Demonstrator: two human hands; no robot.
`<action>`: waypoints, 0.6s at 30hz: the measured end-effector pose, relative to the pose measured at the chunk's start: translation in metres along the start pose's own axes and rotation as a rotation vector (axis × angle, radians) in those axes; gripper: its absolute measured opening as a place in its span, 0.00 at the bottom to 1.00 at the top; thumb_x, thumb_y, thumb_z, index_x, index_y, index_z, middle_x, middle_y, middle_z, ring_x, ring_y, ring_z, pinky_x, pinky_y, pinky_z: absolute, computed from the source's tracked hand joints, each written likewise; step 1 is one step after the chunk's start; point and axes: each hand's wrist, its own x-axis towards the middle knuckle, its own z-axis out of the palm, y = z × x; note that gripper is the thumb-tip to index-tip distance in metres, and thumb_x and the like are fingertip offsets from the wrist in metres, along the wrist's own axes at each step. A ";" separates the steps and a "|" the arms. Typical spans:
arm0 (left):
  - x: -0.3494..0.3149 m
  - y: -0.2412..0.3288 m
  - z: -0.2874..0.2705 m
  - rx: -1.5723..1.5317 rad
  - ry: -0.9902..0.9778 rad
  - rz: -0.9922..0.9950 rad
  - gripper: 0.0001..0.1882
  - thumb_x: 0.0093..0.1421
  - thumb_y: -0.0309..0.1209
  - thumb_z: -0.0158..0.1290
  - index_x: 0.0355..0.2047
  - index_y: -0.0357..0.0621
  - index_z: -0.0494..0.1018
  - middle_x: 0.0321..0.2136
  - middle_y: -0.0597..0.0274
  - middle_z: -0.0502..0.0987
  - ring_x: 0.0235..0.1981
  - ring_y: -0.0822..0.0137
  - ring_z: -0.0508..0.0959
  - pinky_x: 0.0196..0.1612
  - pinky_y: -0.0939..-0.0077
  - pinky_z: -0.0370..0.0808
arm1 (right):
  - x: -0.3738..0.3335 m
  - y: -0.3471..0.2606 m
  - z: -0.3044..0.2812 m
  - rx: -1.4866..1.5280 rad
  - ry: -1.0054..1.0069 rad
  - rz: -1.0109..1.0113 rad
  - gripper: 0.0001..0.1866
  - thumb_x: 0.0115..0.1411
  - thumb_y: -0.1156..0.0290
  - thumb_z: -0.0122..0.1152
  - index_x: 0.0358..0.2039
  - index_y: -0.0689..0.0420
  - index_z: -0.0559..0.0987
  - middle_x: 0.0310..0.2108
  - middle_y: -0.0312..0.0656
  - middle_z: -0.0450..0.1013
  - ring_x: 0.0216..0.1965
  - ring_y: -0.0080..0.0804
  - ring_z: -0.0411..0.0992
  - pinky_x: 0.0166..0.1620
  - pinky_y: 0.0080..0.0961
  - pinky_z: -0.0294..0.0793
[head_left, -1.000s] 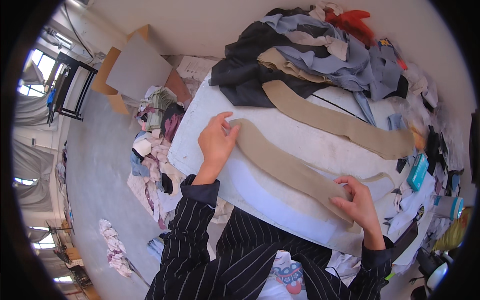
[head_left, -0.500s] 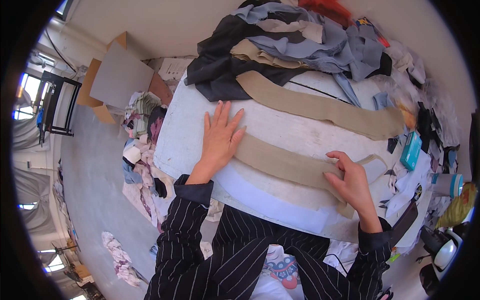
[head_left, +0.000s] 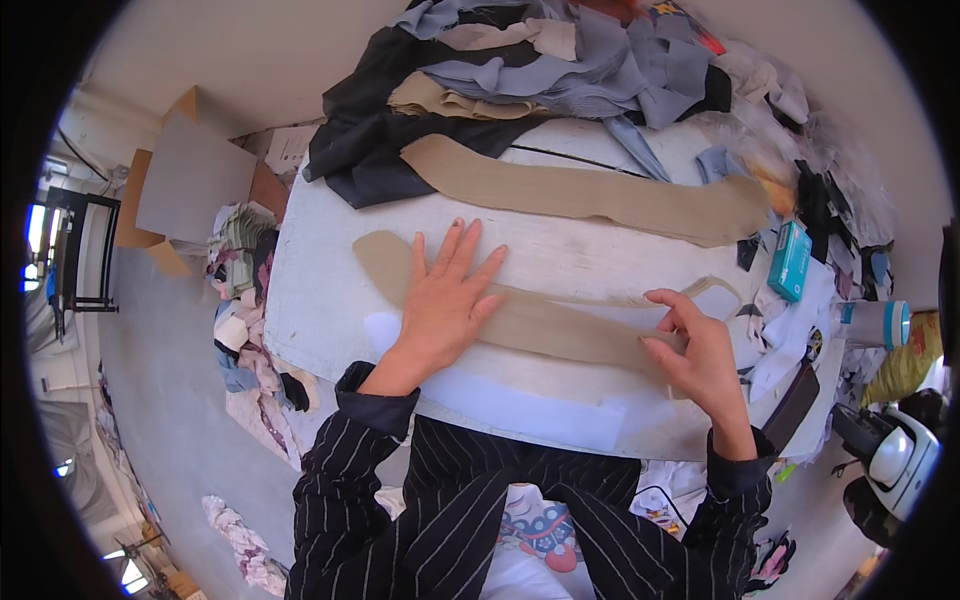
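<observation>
My left hand (head_left: 452, 298) lies flat, fingers spread, on a curved beige fabric strip (head_left: 560, 332). The strip's rounded left end sticks out beyond that hand. At the strip's right part is my right hand (head_left: 693, 345), its thumb and index finger apart; the thumb tip touches or hovers just over the cloth. Behind the right fingers shows a curled piece with a pale inner face (head_left: 715, 303). A white curved strip (head_left: 520, 405) lies partly under the beige one, along the near table edge. Farther back, a second beige strip (head_left: 590, 195) lies flat.
Grey, black and beige cloth (head_left: 560, 80) is heaped at the back of the white table (head_left: 320, 270). On the right are a teal box (head_left: 790, 262), a dark flat object (head_left: 790, 410), scraps and a lidded clear container (head_left: 875, 324). A cardboard box (head_left: 190, 185) and fabric piles stand at left.
My left hand has moved right along the beige strip, and the strip's left end now shows. My right hand stays at the right part. The whole view has shifted somewhat.
</observation>
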 end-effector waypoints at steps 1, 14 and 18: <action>0.001 -0.001 0.002 0.004 -0.007 -0.001 0.26 0.67 0.43 0.45 0.64 0.53 0.65 0.69 0.52 0.53 0.72 0.52 0.48 0.70 0.42 0.35 | 0.001 0.003 -0.001 -0.005 0.023 -0.002 0.26 0.49 0.74 0.67 0.51 0.54 0.75 0.24 0.39 0.69 0.24 0.32 0.68 0.32 0.25 0.69; 0.013 0.034 0.003 0.028 0.006 0.045 0.30 0.64 0.39 0.50 0.66 0.52 0.61 0.70 0.51 0.50 0.72 0.52 0.48 0.70 0.40 0.37 | 0.013 0.021 0.014 -0.205 0.097 -0.038 0.26 0.52 0.70 0.68 0.52 0.50 0.73 0.29 0.45 0.77 0.30 0.47 0.77 0.34 0.38 0.74; 0.033 0.084 0.017 -0.088 -0.041 0.250 0.34 0.62 0.44 0.53 0.66 0.46 0.60 0.70 0.49 0.51 0.72 0.53 0.48 0.70 0.39 0.37 | 0.016 0.022 0.014 -0.220 0.080 -0.033 0.26 0.52 0.69 0.68 0.53 0.50 0.73 0.29 0.46 0.77 0.31 0.47 0.77 0.35 0.39 0.75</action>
